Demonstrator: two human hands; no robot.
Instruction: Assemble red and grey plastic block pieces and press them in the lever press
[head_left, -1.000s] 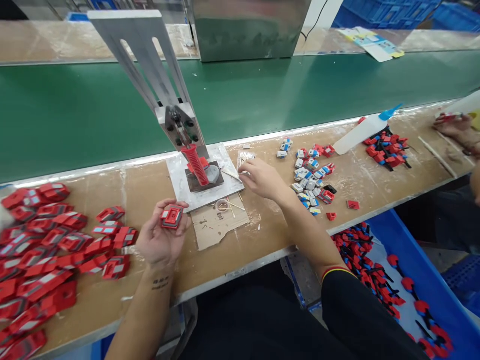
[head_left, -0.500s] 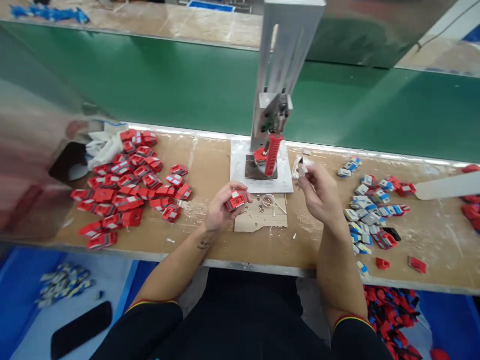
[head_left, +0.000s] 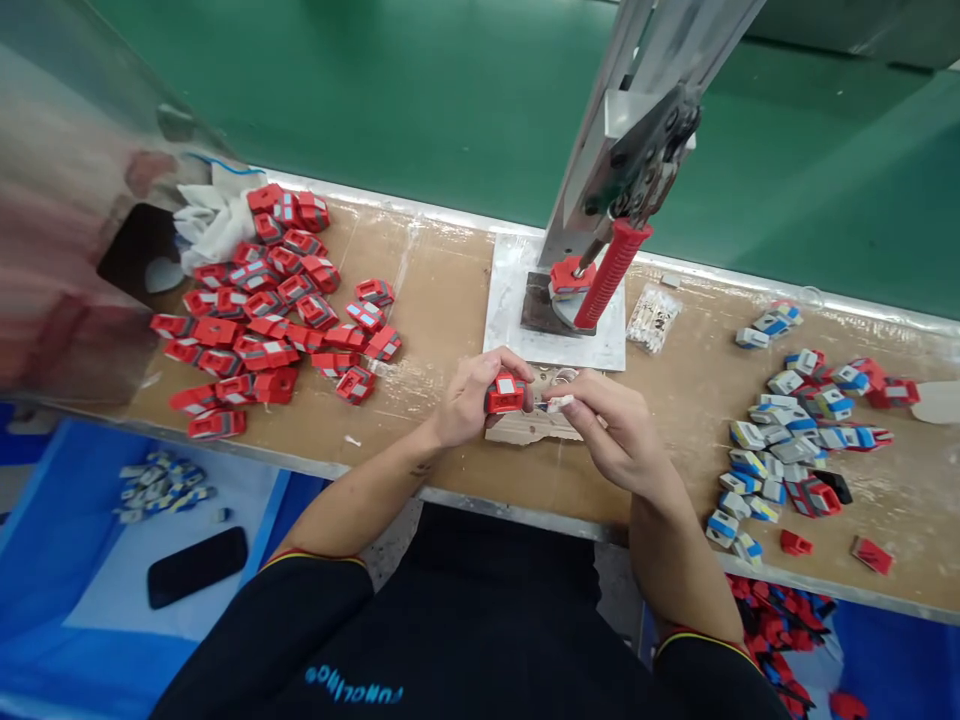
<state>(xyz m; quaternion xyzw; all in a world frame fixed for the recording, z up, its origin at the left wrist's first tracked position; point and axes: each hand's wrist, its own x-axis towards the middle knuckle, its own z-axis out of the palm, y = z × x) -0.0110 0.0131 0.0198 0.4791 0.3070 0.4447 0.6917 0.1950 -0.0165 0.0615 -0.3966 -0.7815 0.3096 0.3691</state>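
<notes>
My left hand (head_left: 469, 402) is closed around a red toy car piece (head_left: 506, 393) with a pale window patch, its end turned towards my right hand. My right hand (head_left: 619, 425) pinches a small white wad (head_left: 559, 403) between thumb and fingertips, close beside the car piece. A thin tip seems to stick out of the wad; I cannot tell what it is. Under both hands lies a torn piece of cardboard (head_left: 525, 430), largely covered by them, with a small ring on it.
Behind the hands stands a hand press with a red handle (head_left: 613, 275); another red piece (head_left: 571, 275) sits under its rod. A bag of cotton swabs (head_left: 654, 318) lies to its right. Red car pieces (head_left: 262, 355) are heaped left, white-and-blue pieces (head_left: 780, 415) right. A phone (head_left: 196, 567) rests lower left.
My right hand has come from beside the swab bag to the car piece, carrying the white wad. My left hand has turned the car piece. The view has tilted down.
</notes>
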